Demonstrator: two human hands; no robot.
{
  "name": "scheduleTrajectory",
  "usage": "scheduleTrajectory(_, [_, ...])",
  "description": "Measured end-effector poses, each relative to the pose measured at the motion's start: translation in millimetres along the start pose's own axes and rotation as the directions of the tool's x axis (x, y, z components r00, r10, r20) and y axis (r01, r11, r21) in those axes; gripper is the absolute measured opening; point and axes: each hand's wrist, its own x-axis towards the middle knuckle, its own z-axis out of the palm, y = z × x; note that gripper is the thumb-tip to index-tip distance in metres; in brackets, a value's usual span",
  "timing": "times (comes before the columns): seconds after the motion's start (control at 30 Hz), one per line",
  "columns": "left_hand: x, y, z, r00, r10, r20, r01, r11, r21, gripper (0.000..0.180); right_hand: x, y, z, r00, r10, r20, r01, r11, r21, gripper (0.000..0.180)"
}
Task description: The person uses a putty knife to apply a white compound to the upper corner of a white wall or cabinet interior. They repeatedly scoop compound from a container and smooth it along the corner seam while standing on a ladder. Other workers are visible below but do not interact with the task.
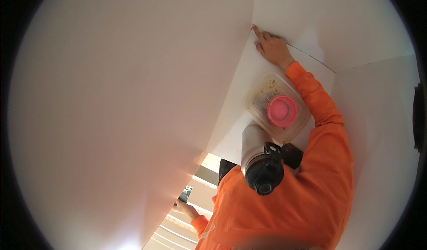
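My right hand point(272, 49) reaches far forward to a corner where white panels meet. Its index finger is stretched out to the corner point and the other fingers are apart, with nothing held. At the lower left, my left hand point(186, 208) is closed beside the edge of a large white panel point(124, 94), which partly hides its fingers. A small dark and silvery thing point(186, 193) shows right above these fingers; its kind is too small to tell. Close to my right forearm, a clear plastic food container point(260, 99) carries a round pink-rimmed tub point(282, 110) on or in it.
A pale bottle point(253, 141) with a black flip lid stands nearer my chest, on the white surface point(227, 136). A black object point(292, 155) lies beside it, partly covered. White walls rise at the far side and right. Light strips point(205, 179) show through the gap at lower left.
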Motion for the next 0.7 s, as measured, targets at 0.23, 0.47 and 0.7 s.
scheduleTrajectory(0.23, [-3.3, 6.6, 1.1, 0.999, -0.03, 0.02, 0.03, 0.999, -0.011, 0.034, -0.7, -1.2, -1.7, 1.0, -0.013, -0.006, 0.013, 0.999, -0.041, 0.056])
scheduleTrajectory(0.47, [-1.2, 4.1, 0.0, 0.999, -0.036, 0.029, 0.036, 0.999, 0.001, 0.036, -3.0, 1.2, 4.9, 1.0, -0.016, -0.004, 0.015, 0.998, -0.058, 0.053])
scheduleTrajectory(0.7, [-3.7, 6.5, 2.0, 0.999, -0.052, -0.005, 0.052, 0.999, 0.012, 0.038, -4.3, 2.6, 6.6, 1.0, -0.017, 0.001, 0.017, 0.997, -0.079, 0.049])
